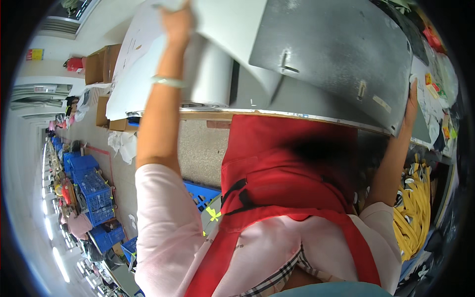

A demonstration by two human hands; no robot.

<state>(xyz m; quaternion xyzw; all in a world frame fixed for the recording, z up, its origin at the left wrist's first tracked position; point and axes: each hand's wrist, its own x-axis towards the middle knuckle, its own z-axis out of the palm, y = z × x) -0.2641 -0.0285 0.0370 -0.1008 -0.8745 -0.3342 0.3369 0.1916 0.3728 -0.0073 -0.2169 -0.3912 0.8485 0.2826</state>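
Teal curved material, its kind unclear, is showing nearest the camera at five o'clock, below a pale pink shirt and a red cloth apron. At eleven o'clock the blurred left hand is reaching over white sheet material; its grip cannot be told. Between two and three o'clock the right hand is grasping the right edge of a large, slotted, smooth grey sheet, which is lying over the bench toward one o'clock.
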